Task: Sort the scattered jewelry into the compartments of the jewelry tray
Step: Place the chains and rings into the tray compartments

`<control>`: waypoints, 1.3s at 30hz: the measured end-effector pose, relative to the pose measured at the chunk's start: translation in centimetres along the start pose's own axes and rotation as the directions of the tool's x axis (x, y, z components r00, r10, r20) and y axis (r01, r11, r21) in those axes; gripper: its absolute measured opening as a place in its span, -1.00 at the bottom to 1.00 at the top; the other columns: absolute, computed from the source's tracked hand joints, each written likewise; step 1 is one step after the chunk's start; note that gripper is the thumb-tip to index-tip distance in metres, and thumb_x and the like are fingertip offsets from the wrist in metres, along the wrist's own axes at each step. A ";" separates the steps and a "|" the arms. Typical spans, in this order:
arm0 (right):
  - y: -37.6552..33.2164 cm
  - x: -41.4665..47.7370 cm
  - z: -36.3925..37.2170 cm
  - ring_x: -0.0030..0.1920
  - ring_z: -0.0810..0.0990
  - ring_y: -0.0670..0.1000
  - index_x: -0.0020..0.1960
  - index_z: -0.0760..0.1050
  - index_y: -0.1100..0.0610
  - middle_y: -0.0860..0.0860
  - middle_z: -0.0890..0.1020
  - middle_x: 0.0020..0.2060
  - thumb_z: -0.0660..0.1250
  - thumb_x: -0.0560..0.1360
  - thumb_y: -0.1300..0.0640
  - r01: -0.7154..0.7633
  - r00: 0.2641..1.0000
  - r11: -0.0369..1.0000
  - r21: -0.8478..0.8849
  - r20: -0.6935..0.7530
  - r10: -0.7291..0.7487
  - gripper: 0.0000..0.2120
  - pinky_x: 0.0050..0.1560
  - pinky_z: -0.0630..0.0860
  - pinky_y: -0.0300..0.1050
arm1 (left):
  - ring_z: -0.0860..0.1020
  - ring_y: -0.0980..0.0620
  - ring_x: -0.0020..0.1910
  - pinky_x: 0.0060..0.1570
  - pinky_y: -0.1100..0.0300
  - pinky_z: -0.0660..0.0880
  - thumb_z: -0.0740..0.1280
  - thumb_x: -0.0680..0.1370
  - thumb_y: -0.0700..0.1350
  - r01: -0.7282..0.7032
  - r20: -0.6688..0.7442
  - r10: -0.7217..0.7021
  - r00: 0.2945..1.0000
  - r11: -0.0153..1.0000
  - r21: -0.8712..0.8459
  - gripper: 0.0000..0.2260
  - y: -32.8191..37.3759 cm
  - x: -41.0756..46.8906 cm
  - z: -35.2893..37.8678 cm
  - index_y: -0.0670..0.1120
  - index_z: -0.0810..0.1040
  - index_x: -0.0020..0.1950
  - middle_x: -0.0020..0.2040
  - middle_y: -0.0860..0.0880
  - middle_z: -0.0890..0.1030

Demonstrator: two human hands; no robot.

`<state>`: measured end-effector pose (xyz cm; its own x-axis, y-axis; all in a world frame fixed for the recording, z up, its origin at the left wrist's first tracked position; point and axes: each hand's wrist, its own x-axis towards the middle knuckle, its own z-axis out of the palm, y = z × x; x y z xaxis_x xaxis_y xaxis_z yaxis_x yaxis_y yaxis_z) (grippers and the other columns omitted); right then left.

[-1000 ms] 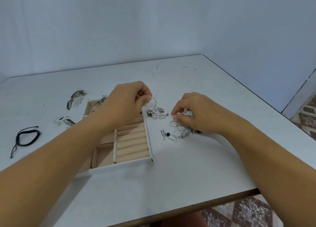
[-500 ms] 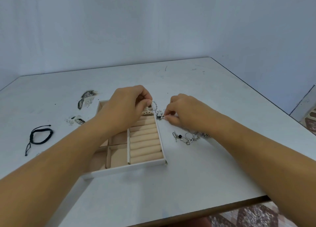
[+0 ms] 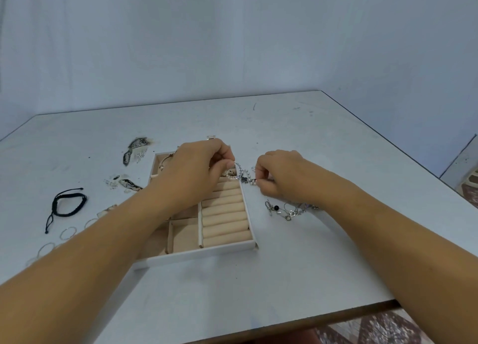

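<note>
Chain [image 3: 244, 178] with a black charm is stretched between two pinches: left hand [image 3: 199, 170] holds one end, right hand [image 3: 279, 174] the other, over the jewelry tray's [image 3: 201, 253] far right edge. One second ago the right hand was lower, on the jewelry pile [image 3: 287, 211].

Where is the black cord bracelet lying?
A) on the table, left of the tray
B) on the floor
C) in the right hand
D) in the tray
A: the black cord bracelet lies on the table, well left of the tray.
</note>
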<state>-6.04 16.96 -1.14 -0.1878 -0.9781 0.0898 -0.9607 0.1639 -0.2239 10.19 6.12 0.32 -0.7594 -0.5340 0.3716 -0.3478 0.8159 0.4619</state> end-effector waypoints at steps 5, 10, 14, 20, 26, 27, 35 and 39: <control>-0.2 -0.3 -0.5 -0.13 0.49 -0.06 0.04 0.54 0.12 -0.04 0.56 -0.12 0.25 0.49 0.22 0.052 0.994 0.986 0.157 -0.106 -0.035 -0.83 -0.07 0.44 -0.19 | 0.48 0.35 -0.30 -0.28 0.54 0.33 0.37 0.52 -0.13 0.005 0.009 -0.005 1.000 1.000 -0.026 -0.94 -0.2 -0.2 -0.1 0.04 0.57 -0.12 -0.28 0.21 0.56; -1.1 0.0 -1.4 -0.20 0.56 -0.07 -0.03 0.61 0.11 0.02 0.61 -0.16 0.33 0.45 0.29 0.158 0.949 0.936 0.316 -0.309 -0.056 -0.84 -0.05 0.52 -0.16 | 0.49 0.38 -0.29 -0.27 0.56 0.32 0.37 0.52 -0.14 0.012 -0.022 -0.013 1.000 0.998 -0.056 -0.91 -0.9 -1.2 -1.3 0.06 0.57 -0.10 -0.26 0.19 0.58; -2.9 0.6 -2.7 -0.19 0.57 -0.07 -0.08 0.61 0.07 0.00 0.62 -0.18 0.35 0.44 0.26 0.222 0.915 0.890 0.399 -0.400 -0.049 -0.87 -0.06 0.53 -0.14 | 0.47 0.39 -0.30 -0.26 0.57 0.32 0.36 0.52 -0.17 0.028 -0.079 -0.031 0.996 0.999 -0.042 -0.91 -1.9 -2.4 -3.0 0.03 0.57 -0.10 -0.29 0.19 0.55; -6.1 2.1 -2.9 -0.16 0.58 -0.12 -0.04 0.61 0.08 -0.03 0.61 -0.15 0.35 0.46 0.27 0.314 0.890 0.851 0.422 -0.444 -0.108 -0.86 -0.04 0.55 -0.22 | 0.49 0.31 -0.32 -0.27 0.55 0.34 0.37 0.52 -0.12 0.072 -0.151 -0.078 0.985 0.996 -0.045 -0.91 -4.1 -4.0 -5.8 0.08 0.56 -0.13 -0.29 0.14 0.58; -8.7 3.3 -2.2 -0.16 0.61 -0.10 -0.01 0.62 0.15 0.03 0.64 -0.13 0.35 0.47 0.28 0.418 0.825 0.831 0.367 -0.536 -0.178 -0.86 -0.02 0.57 -0.16 | 0.53 0.28 -0.23 -0.24 0.56 0.35 0.36 0.53 -0.11 0.101 -0.207 -0.109 0.972 0.994 -0.048 -0.95 -6.1 -5.0 -7.4 0.05 0.57 -0.09 -0.22 0.14 0.61; -9.0 3.5 -2.1 -0.15 0.61 -0.11 0.00 0.62 0.15 0.02 0.64 -0.13 0.35 0.48 0.28 0.428 0.819 0.827 0.366 -0.544 -0.182 -0.86 -0.02 0.57 -0.19 | 0.53 0.28 -0.23 -0.24 0.56 0.36 0.36 0.53 -0.11 0.102 -0.209 -0.113 0.971 0.993 -0.059 -0.95 -6.3 -5.1 -7.4 0.05 0.57 -0.09 -0.22 0.14 0.61; -10.4 4.4 -0.6 -0.15 0.60 -0.14 0.00 0.61 0.16 0.00 0.63 -0.14 0.35 0.48 0.29 0.474 0.779 0.786 0.396 -0.605 -0.165 -0.87 -0.06 0.54 -0.32 | 0.54 0.20 -0.21 -0.21 0.45 0.45 0.34 0.54 -0.16 0.073 -0.225 -0.103 0.969 0.988 -0.137 -0.93 -7.8 -5.8 -6.1 0.01 0.58 -0.07 -0.20 0.10 0.60; -10.6 4.8 -0.5 -0.21 0.61 -0.17 0.00 0.61 0.17 -0.07 0.60 -0.15 0.35 0.48 0.30 0.475 0.777 0.759 0.446 -0.617 -0.123 -0.86 -0.08 0.51 -0.37 | 0.53 0.24 -0.23 -0.22 0.49 0.41 0.35 0.53 -0.16 0.063 -0.211 -0.091 0.973 0.989 -0.134 -0.91 -8.3 -5.7 -5.2 0.05 0.56 -0.09 -0.22 0.13 0.59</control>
<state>3.12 10.59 2.11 -0.1535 -0.7009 0.6965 -0.7275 -0.3969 -0.5597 20.33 1.24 -1.43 -0.5915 -0.6405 0.4898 -0.3184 0.7436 0.5879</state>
